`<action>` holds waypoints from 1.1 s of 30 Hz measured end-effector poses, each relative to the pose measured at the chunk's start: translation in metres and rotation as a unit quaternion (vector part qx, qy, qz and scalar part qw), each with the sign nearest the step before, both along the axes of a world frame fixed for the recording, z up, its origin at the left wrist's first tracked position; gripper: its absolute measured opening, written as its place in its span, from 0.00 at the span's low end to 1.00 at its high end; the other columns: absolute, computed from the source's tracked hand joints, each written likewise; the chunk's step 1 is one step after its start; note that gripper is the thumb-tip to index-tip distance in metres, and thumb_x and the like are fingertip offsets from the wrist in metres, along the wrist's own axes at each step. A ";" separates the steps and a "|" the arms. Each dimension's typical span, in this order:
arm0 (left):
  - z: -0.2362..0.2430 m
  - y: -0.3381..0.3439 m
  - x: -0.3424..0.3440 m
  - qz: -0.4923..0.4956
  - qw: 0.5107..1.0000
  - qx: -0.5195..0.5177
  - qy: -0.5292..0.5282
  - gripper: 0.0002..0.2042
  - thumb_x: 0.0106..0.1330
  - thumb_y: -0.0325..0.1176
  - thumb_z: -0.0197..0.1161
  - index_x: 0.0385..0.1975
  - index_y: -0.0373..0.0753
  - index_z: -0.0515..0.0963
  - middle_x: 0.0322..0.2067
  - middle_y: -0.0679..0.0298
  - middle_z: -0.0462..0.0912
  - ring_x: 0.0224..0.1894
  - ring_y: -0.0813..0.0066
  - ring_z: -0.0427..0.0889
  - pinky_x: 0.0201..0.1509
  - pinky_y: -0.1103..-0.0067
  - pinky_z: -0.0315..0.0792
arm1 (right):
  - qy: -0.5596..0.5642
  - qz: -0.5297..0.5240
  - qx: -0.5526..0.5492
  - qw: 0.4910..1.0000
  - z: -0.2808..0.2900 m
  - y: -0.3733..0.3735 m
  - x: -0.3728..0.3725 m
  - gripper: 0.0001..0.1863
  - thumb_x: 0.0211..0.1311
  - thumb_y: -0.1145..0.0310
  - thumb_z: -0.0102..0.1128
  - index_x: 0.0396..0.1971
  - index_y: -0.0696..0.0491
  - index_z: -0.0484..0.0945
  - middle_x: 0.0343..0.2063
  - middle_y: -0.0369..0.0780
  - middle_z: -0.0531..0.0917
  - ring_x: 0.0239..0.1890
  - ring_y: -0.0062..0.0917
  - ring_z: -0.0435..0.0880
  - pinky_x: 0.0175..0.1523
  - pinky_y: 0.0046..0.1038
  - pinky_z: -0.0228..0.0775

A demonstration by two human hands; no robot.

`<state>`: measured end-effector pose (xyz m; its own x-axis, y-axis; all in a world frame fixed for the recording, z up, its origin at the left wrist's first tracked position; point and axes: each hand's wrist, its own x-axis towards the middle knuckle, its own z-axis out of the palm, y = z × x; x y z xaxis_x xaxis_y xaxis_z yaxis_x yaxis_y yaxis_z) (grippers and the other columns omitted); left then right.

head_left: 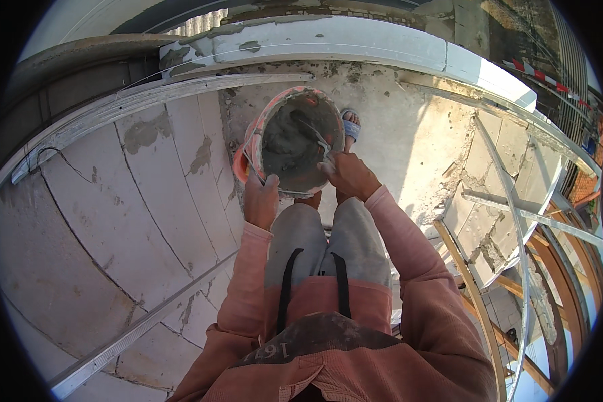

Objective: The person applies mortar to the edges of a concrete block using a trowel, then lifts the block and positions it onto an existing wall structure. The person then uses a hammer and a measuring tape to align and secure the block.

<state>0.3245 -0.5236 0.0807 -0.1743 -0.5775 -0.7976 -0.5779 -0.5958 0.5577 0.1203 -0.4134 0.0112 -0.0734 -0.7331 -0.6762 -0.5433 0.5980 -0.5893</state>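
Observation:
A round orange-red bucket (336, 111), its rim crusted with dried mortar, stands in front of my legs. Wet grey mortar (285, 144) fills much of it. At the bucket's near left edge, my left hand (261, 202) is closed on the rim, close to the wire handle. My right hand (350, 176) grips the handle of a trowel (323, 143) over the near right rim. The trowel's far end dips into the mortar, so its blade is mostly hidden.
A white block wall (161, 181) rises on the left, with a long metal straightedge (124, 346) against it. Low white blocks (328, 40) run across the far side. Metal bars (516, 208) and wooden slats (469, 295) stand at right. My sandalled foot (350, 124) is beside the bucket.

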 end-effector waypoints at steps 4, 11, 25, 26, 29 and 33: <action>-0.011 0.003 0.005 -0.013 0.998 -0.054 0.020 0.26 0.61 0.29 0.54 0.60 0.25 0.67 0.44 0.57 0.82 0.41 0.67 0.79 0.53 0.73 0.72 | -0.113 -0.060 -0.060 0.990 0.022 0.016 -0.024 0.22 0.69 0.53 0.59 0.34 0.62 0.80 0.25 0.52 0.82 0.27 0.47 0.84 0.37 0.43 0.75; -0.022 0.003 -0.013 0.104 0.989 0.035 0.099 0.20 0.61 0.27 0.57 0.54 0.30 0.72 0.44 0.62 0.80 0.40 0.75 0.80 0.41 0.76 0.81 | -0.330 -0.269 0.127 0.896 0.063 0.052 -0.068 0.21 0.71 0.53 0.59 0.44 0.58 0.84 0.25 0.35 0.78 0.20 0.16 0.76 0.27 0.22 0.67; -0.014 -0.008 -0.030 0.196 0.974 0.068 0.090 0.18 0.63 0.29 0.60 0.51 0.30 0.70 0.42 0.60 0.79 0.38 0.71 0.83 0.37 0.73 0.85 | 0.299 -0.039 -0.220 0.928 0.019 -0.072 -0.132 0.21 0.63 0.59 0.61 0.49 0.58 0.79 0.40 0.51 0.82 0.31 0.42 0.88 0.38 0.42 0.81; -0.022 -0.007 -0.019 0.193 0.976 0.071 0.075 0.20 0.63 0.29 0.59 0.54 0.31 0.69 0.43 0.59 0.78 0.38 0.70 0.83 0.37 0.73 0.85 | 0.299 -0.037 -0.219 0.928 0.024 -0.084 -0.129 0.21 0.63 0.59 0.61 0.49 0.58 0.79 0.40 0.51 0.82 0.31 0.42 0.88 0.38 0.42 0.81; -0.034 -0.002 -0.001 0.194 0.976 0.075 0.061 0.22 0.62 0.28 0.59 0.57 0.33 0.67 0.44 0.58 0.78 0.38 0.69 0.83 0.37 0.72 0.86 | 0.349 0.014 -0.114 0.930 0.030 -0.112 -0.123 0.17 0.63 0.62 0.58 0.45 0.58 0.79 0.44 0.50 0.81 0.36 0.48 0.88 0.39 0.45 0.82; -0.036 0.002 0.013 0.211 0.972 0.081 0.064 0.23 0.62 0.26 0.58 0.59 0.35 0.66 0.43 0.56 0.78 0.37 0.68 0.84 0.38 0.71 0.87 | 0.395 0.051 -0.063 0.915 0.024 -0.125 -0.132 0.14 0.63 0.67 0.55 0.45 0.57 0.80 0.47 0.51 0.82 0.38 0.48 0.88 0.41 0.44 0.83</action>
